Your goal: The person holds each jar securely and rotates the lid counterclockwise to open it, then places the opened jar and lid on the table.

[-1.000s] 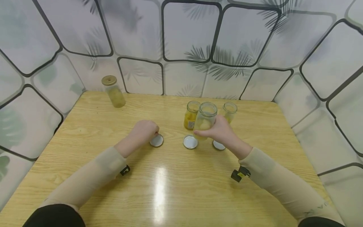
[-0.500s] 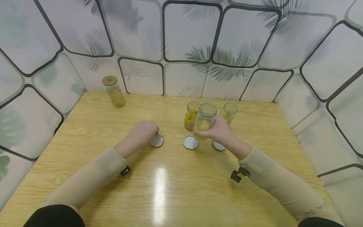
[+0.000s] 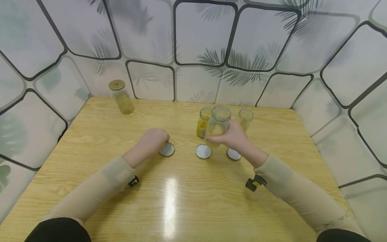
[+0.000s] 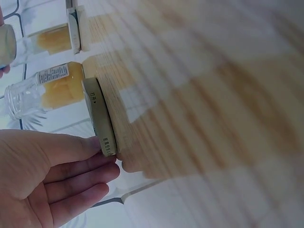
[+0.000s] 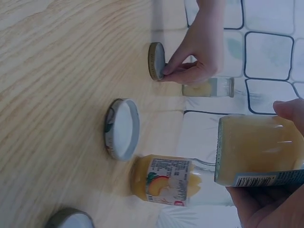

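My left hand (image 3: 151, 139) pinches the edge of a jar lid (image 3: 167, 150) that lies on the table with its white inside up. In the left wrist view, thumb and fingers meet at the near edge of this lid (image 4: 100, 116). My right hand (image 3: 234, 136) grips an uncapped glass jar (image 3: 218, 126) with pale yellow contents and holds it above the table. The right wrist view shows the base and barcode label of this jar (image 5: 259, 152). Just behind it stands an open jar of yellow fruit (image 3: 201, 126). A second white-lined lid (image 3: 203, 151) lies in front.
Another open jar (image 3: 245, 117) stands behind my right hand, with a third lid (image 3: 234, 154) partly under the wrist. A capped jar (image 3: 122, 97) with a gold lid stands at the back left of the wooden table (image 3: 193, 208). Patterned walls (image 3: 199, 82) enclose the back and sides.
The jar in my right hand has risen slightly. My left hand stays at the same lid, and the other jars and lids have not moved.
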A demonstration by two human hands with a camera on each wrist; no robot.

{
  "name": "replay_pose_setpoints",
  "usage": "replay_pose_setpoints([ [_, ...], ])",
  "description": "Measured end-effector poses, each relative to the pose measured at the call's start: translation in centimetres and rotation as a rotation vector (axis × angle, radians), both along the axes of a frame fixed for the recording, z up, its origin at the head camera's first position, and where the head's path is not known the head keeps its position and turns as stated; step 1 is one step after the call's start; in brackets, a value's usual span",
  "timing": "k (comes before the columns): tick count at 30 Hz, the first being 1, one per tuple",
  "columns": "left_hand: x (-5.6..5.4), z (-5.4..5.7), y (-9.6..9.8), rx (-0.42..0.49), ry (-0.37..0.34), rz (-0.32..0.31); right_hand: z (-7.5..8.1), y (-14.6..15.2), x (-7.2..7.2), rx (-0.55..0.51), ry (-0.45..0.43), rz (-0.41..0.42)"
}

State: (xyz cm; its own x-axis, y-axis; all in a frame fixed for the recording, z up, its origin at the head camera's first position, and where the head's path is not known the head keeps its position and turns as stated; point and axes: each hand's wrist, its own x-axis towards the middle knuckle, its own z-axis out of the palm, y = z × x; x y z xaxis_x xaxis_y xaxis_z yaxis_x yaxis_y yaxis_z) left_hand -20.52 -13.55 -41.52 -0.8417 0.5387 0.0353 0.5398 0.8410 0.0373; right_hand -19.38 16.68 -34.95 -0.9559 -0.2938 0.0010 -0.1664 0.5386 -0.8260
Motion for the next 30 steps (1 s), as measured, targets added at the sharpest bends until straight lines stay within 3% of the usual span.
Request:
replay_pose_setpoints([
  [6,0.0,-0.1,0.0,0.007,-0.017,0.000,1.3,-0.3,-0.4,-0.013,0.003,-0.021],
  [16,-0.2,-0.1,0.1,0.001,-0.036,0.016,5.0,-1.6,-1.2,-0.100,0.091,0.045],
  [30,-0.1,0.3,0.1,-0.007,-0.081,0.027,10.5,-5.1,-3.1,-0.093,0.196,0.039],
])
